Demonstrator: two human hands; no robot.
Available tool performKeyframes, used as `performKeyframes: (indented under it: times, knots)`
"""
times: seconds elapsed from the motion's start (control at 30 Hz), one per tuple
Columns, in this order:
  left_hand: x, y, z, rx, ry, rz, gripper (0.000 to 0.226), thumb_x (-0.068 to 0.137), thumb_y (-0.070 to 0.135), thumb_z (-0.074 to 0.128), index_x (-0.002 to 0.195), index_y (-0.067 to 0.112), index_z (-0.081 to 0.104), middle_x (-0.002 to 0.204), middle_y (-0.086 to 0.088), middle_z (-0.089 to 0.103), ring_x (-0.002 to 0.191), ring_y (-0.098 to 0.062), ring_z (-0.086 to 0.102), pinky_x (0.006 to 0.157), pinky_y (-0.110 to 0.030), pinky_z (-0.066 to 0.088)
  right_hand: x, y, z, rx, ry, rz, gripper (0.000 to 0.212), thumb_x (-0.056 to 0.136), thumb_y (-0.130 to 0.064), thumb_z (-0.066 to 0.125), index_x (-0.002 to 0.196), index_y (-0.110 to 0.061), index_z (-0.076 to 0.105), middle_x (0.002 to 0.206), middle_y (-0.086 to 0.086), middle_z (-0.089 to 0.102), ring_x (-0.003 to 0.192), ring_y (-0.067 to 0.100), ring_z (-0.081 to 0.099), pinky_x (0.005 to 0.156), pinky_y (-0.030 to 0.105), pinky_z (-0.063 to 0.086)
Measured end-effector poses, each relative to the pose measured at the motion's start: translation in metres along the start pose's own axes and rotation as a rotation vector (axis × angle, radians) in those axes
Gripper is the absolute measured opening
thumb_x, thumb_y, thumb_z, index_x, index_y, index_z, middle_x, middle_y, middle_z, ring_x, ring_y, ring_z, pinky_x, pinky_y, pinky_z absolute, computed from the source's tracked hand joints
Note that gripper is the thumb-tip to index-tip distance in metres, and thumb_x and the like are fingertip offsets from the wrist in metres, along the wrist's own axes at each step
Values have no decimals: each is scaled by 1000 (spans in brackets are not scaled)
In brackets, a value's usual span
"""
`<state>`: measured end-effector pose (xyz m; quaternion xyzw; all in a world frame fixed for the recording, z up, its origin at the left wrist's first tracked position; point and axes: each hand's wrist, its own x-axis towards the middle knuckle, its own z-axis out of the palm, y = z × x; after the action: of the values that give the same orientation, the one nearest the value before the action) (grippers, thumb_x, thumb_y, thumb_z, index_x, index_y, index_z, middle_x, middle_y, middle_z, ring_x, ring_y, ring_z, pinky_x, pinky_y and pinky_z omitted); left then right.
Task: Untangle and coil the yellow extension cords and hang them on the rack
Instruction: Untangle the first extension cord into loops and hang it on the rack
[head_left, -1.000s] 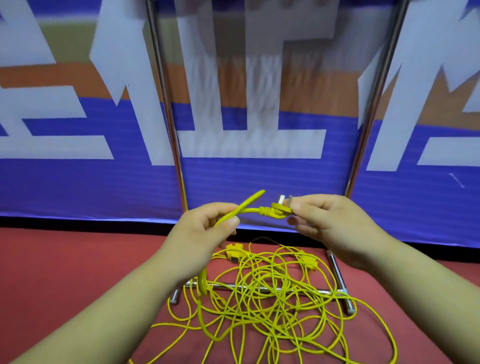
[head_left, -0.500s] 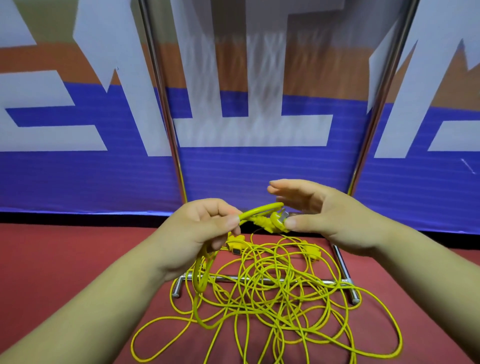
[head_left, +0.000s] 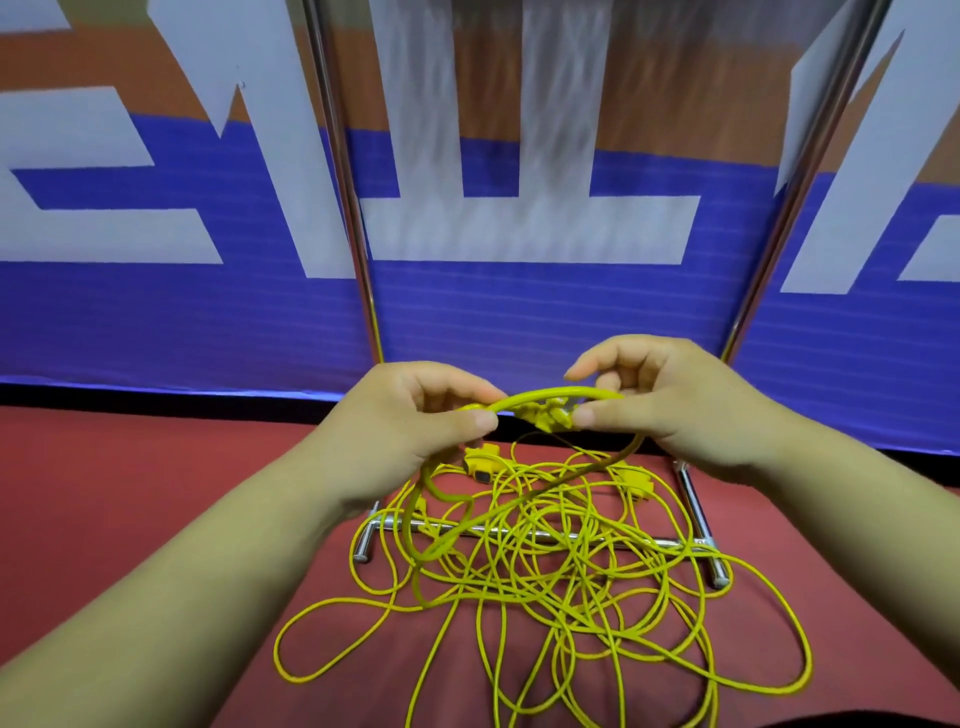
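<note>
Lower centre: yellow extension cords, mostly tangled on the floor across the rack's base. Centre: left hand pinching 1 strand; right hand curled around the same strand, thumb against the plug. Nearly straight between the hands 1 s ago, now bent into a first arc: coiling judged just begun, untangling barely started. Background: blue, white and orange banner; red floor; chrome rack, 2 uprights rising out of frame.

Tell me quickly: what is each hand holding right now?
Left hand: closed, pinching the yellow cord.
Right hand: closed, pinching the cord's plug.
</note>
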<state>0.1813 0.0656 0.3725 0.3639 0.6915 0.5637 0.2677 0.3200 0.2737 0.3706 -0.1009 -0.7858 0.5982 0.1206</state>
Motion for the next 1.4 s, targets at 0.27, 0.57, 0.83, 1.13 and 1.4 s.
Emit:
performKeyframes:
  times: [0.27, 0.57, 0.83, 1.13, 1.4]
  knots:
    - [8, -7, -10, -316, 187, -241, 25, 95, 2, 60, 112, 17, 70, 86, -4, 75, 72, -12, 69, 74, -36, 59, -2, -1, 0, 142, 175, 101, 10, 89, -11, 67, 97, -12, 73, 67, 0, 59, 58, 12, 48, 60, 22, 45]
    - [7, -5, -11, -386, 218, -107, 19, 98, 4, 56, 110, 15, 64, 89, -3, 77, 70, -11, 71, 70, -28, 56, -2, 7, 1, 148, 316, 391, 15, 94, -25, 66, 84, -14, 67, 69, 2, 57, 52, 8, 52, 58, 27, 57]
    - [0, -8, -2, 97, 107, -25, 20, 87, 3, 73, 103, 15, 71, 99, -9, 74, 79, -27, 76, 84, -47, 59, -5, -15, 5, 478, 253, 255, 14, 94, -13, 62, 103, -7, 72, 76, 4, 64, 59, 9, 56, 60, 22, 54]
    - [8, -24, -4, 387, 30, 27, 30, 90, 10, 73, 111, 30, 69, 83, 4, 75, 71, -27, 73, 74, -49, 59, -15, -24, 17, 172, 145, 89, 13, 85, -4, 71, 84, -15, 78, 68, 8, 59, 60, 15, 51, 54, 19, 46]
    - [13, -27, -8, 356, 36, 10, 38, 91, 10, 69, 115, 36, 56, 64, -4, 60, 58, -19, 50, 59, -29, 41, -11, -16, 16, 103, 192, 108, 8, 87, -5, 70, 90, -12, 74, 72, 7, 63, 63, 15, 55, 59, 23, 50]
